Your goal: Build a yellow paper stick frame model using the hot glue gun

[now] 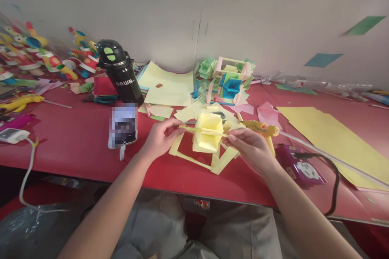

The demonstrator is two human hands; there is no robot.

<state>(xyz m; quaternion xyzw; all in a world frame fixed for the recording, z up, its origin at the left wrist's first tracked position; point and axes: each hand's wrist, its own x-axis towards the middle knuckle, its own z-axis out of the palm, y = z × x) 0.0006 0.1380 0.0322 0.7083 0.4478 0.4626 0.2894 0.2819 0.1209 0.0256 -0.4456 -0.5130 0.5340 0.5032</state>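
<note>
A folded yellow paper piece (208,139), shaped like an open pleated box, hangs in front of me on a thin yellow paper strip (190,129). My left hand (162,137) pinches the strip's left end between thumb and fingers. At the other end, my right hand (247,145) pinches it the same way. Just below and behind lies a yellow paper frame (194,161) made of flat strips, partly hidden by the folded piece. A yellow glue gun (259,128) rests right behind my right hand, with a clear glue stick (304,141) in its back.
A black bottle (120,75) and a phone (123,127) stand to the left. Finished coloured paper models (231,83) sit at the back. A purple power socket (300,166), its black cable and yellow sheets (331,141) are at right. Paper scraps surround the work.
</note>
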